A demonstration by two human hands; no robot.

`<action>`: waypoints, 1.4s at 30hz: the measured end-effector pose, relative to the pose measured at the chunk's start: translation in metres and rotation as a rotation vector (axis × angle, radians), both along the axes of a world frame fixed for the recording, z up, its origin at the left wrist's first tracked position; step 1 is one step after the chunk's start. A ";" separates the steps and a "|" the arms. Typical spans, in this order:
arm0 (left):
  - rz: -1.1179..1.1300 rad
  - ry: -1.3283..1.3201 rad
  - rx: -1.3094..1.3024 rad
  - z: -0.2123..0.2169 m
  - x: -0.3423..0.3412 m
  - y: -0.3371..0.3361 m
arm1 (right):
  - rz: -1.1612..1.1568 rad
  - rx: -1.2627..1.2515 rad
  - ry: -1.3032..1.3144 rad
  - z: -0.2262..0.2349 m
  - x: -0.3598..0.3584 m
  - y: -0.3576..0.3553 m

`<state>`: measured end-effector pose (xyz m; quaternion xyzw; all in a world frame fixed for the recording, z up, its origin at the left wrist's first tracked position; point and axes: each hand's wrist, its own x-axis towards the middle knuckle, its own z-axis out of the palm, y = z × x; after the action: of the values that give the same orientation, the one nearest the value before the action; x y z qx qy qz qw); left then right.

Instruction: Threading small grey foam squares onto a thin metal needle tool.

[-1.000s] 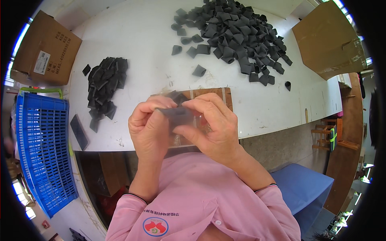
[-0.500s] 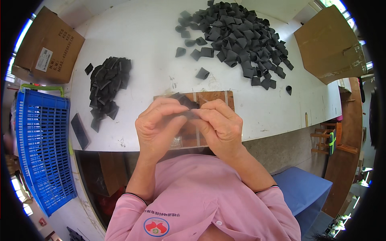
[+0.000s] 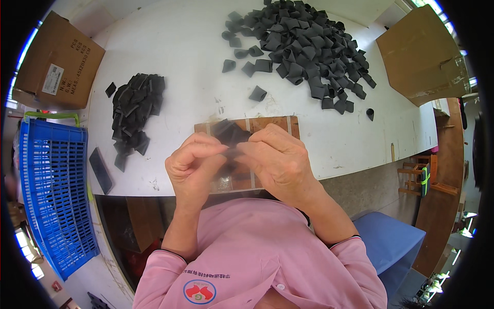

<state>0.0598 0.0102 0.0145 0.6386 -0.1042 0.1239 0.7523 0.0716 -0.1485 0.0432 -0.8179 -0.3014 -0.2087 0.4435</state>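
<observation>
White worktable (image 3: 170, 56), loose black pieces (image 3: 303, 46) heaped at one o'clock, and both left hand (image 3: 193, 165) and right hand (image 3: 278, 159) pinch one black piece (image 3: 231, 135) together over the wooden board (image 3: 267, 123), seemingly to fold it.

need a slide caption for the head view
Both hands, left hand and right hand, pinch a black piece over a wooden board.

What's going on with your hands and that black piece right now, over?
Left hand and right hand both pinch one black piece above the wooden board. Nothing between them. Big loose pile beyond, smaller stack left.
</observation>
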 end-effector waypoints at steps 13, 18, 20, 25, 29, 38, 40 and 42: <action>0.083 0.262 0.485 -0.070 0.043 0.014 | -0.133 0.455 0.713 0.000 0.027 -0.035; 0.141 0.190 1.057 -0.101 0.061 0.003 | -0.173 0.515 0.930 -0.044 -0.012 -0.029; 0.102 0.178 1.151 -0.103 0.061 0.002 | -0.174 0.396 0.892 -0.058 -0.023 -0.031; 0.069 0.006 1.132 -0.110 0.061 0.004 | -0.138 0.378 1.020 -0.067 -0.033 -0.029; 0.091 -0.031 1.056 -0.109 0.056 0.004 | -0.070 0.307 1.014 -0.069 -0.033 -0.026; 0.231 -0.259 0.989 -0.080 0.035 0.028 | -0.034 0.223 0.945 -0.064 -0.042 -0.011; 0.232 -0.381 1.035 -0.060 0.024 0.031 | -0.006 0.205 0.975 -0.064 -0.042 -0.004; 0.200 -0.564 1.096 -0.054 0.014 0.036 | 0.086 0.541 1.311 -0.065 -0.037 0.008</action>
<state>0.0739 0.0465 -0.0395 0.8813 -0.2867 0.2861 0.2435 0.0342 -0.1402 -0.0219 -0.6237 0.0580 0.2768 0.7287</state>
